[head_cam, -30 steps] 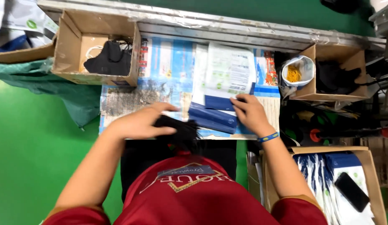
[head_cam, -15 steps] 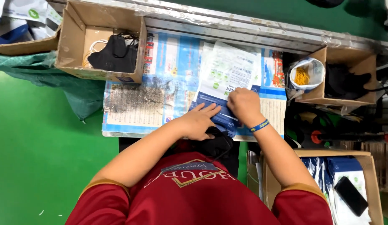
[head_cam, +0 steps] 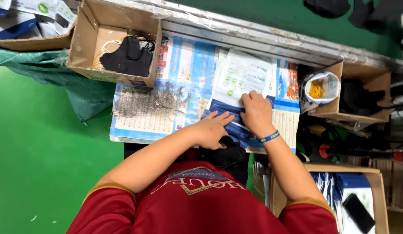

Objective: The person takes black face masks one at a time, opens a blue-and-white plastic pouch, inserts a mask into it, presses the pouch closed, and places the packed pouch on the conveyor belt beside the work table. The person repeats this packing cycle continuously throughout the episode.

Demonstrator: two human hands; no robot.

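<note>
A flat white and blue pouch [head_cam: 238, 80] lies on the table's printed paper cover [head_cam: 179, 73]. My right hand [head_cam: 256, 113] presses down on the pouch's blue lower part, fingers curled at the line where white meets blue. My left hand [head_cam: 213, 128] rests flat beside it on the blue end, fingers spread. A black cloth mask [head_cam: 229, 154] sits just under my left wrist at the table's near edge, partly hidden by that hand. I cannot tell whether it is partly inside the pouch.
A cardboard box [head_cam: 82, 47] at the far left holds black masks [head_cam: 127, 56]. A smaller box [head_cam: 340, 115] at the right holds a bag of yellow bands [head_cam: 317, 89]. The box at lower right [head_cam: 335, 169] holds more pouches and a black phone [head_cam: 358, 212]. Green floor lies to the left.
My left hand slid right from the black mask onto the pouch's blue end, next to my right hand. The view shifted slightly.
</note>
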